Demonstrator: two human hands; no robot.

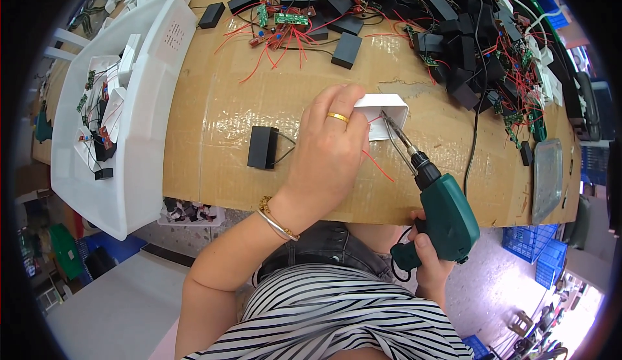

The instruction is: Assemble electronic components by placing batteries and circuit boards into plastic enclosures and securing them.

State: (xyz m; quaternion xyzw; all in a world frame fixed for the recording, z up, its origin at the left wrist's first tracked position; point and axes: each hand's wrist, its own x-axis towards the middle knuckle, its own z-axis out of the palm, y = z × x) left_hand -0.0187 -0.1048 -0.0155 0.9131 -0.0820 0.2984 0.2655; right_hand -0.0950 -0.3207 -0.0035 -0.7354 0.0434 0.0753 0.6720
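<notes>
My left hand (330,146), with a ring on one finger, is closed on a white plastic casing (395,102) tilted so that its hollow side shows. Red wires come out near the fingers; one red wire (378,165) hangs toward the table edge. My right hand (431,259) grips a dark green soldering gun (449,217) by its handle. The gun's metal tip and a thin side tube reach inside the casing; whether the tip touches anything there I cannot tell. A black box (263,147) lies left of my left hand, its dark cable running under that hand.
A large white bin (139,159) stands at the left with casings and wired boards in it. Black boxes, green boards and red wires pile up (453,49) at the back right. More boxes and boards (291,20) lie at the back. A clear tray (547,178) sits at the right edge.
</notes>
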